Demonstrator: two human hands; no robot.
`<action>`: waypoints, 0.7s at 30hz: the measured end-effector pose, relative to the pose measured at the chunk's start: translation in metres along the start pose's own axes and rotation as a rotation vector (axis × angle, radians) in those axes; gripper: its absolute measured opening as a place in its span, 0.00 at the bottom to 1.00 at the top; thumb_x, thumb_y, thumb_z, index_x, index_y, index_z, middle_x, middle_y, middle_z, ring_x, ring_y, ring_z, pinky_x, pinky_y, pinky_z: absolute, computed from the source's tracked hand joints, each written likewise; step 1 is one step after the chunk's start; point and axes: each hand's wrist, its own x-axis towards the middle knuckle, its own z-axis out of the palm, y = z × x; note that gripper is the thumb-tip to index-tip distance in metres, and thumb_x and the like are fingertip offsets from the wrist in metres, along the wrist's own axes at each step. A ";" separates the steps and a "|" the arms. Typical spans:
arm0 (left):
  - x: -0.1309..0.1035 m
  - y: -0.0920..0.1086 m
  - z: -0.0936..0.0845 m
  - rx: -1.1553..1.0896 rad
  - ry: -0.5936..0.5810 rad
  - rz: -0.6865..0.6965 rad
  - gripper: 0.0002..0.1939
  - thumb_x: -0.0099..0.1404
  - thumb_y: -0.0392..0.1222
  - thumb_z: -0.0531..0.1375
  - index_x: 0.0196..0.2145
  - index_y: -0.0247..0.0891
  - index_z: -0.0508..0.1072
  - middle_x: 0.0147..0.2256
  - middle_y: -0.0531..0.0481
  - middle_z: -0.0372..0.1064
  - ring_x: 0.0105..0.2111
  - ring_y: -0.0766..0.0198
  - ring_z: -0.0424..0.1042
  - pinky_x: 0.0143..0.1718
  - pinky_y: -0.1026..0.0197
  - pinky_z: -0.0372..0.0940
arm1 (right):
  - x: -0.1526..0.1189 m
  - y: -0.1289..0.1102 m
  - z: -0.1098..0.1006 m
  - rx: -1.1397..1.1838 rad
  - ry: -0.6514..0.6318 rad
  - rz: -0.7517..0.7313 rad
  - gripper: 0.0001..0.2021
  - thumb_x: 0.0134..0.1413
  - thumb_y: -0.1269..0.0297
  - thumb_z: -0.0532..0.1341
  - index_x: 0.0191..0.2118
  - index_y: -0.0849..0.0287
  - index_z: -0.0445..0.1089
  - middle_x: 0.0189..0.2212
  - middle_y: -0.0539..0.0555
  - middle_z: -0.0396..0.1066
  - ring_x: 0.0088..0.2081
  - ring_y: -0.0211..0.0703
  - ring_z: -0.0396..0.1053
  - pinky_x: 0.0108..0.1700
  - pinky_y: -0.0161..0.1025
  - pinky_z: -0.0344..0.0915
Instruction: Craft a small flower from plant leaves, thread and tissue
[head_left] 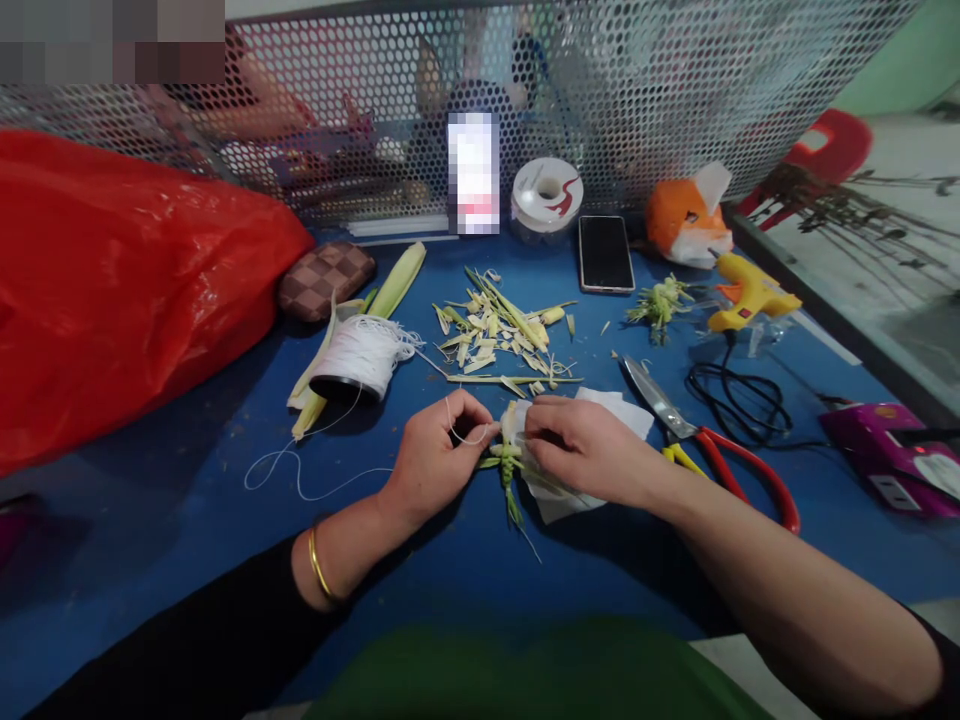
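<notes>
A small green figure made of plant strips, with a pale top and a thin tail, is between my hands. My left hand is closed in a pinch at its left side, with white string looped over the fingers. My right hand has its fingers curled together against the figure's pale top; the fingertips are partly hidden. Under that hand lies a white paper sheet. The string trails left towards a spool of white string lying on its side.
Cut leaf pieces are scattered beyond my hands. Red-handled scissors, a yellow glue gun with black cable and a purple box are at right. A phone and ribbon roll lie behind. A red bag fills the left.
</notes>
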 end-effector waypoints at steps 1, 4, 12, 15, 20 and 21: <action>0.000 0.000 -0.001 0.038 0.005 0.000 0.05 0.61 0.40 0.60 0.28 0.38 0.72 0.26 0.53 0.71 0.27 0.65 0.68 0.30 0.64 0.62 | -0.001 0.000 -0.002 -0.013 -0.009 0.012 0.08 0.50 0.74 0.54 0.23 0.58 0.61 0.24 0.47 0.60 0.25 0.35 0.57 0.29 0.35 0.49; -0.001 0.000 -0.002 0.208 0.015 -0.040 0.05 0.61 0.39 0.60 0.27 0.39 0.71 0.26 0.53 0.71 0.26 0.64 0.68 0.29 0.62 0.59 | -0.004 0.000 -0.008 -0.077 -0.051 0.036 0.07 0.46 0.74 0.56 0.21 0.58 0.60 0.23 0.48 0.61 0.24 0.36 0.56 0.27 0.36 0.48; -0.002 0.003 -0.003 0.456 0.017 -0.072 0.05 0.59 0.35 0.61 0.26 0.41 0.71 0.25 0.53 0.72 0.25 0.62 0.67 0.26 0.62 0.54 | -0.007 0.003 -0.017 0.020 -0.106 -0.053 0.08 0.48 0.75 0.57 0.23 0.57 0.63 0.25 0.50 0.65 0.26 0.38 0.62 0.29 0.35 0.55; -0.002 0.003 -0.003 0.463 0.016 -0.066 0.05 0.60 0.36 0.60 0.27 0.41 0.71 0.24 0.53 0.71 0.25 0.62 0.67 0.26 0.62 0.54 | -0.003 0.001 -0.013 0.302 0.055 -0.095 0.09 0.54 0.72 0.57 0.24 0.57 0.65 0.33 0.53 0.70 0.36 0.42 0.68 0.39 0.38 0.63; -0.002 0.001 -0.002 0.378 0.038 -0.099 0.04 0.60 0.36 0.60 0.27 0.40 0.71 0.24 0.54 0.70 0.25 0.63 0.66 0.27 0.62 0.55 | 0.002 -0.002 0.001 0.615 -0.076 0.018 0.11 0.64 0.63 0.51 0.30 0.57 0.64 0.26 0.50 0.68 0.28 0.38 0.67 0.32 0.36 0.63; -0.001 0.000 -0.002 0.311 0.041 -0.103 0.04 0.60 0.37 0.60 0.27 0.40 0.71 0.25 0.53 0.71 0.26 0.63 0.67 0.28 0.62 0.56 | 0.002 -0.002 0.003 0.573 -0.079 0.040 0.11 0.65 0.63 0.50 0.31 0.57 0.64 0.24 0.48 0.66 0.26 0.37 0.64 0.30 0.35 0.62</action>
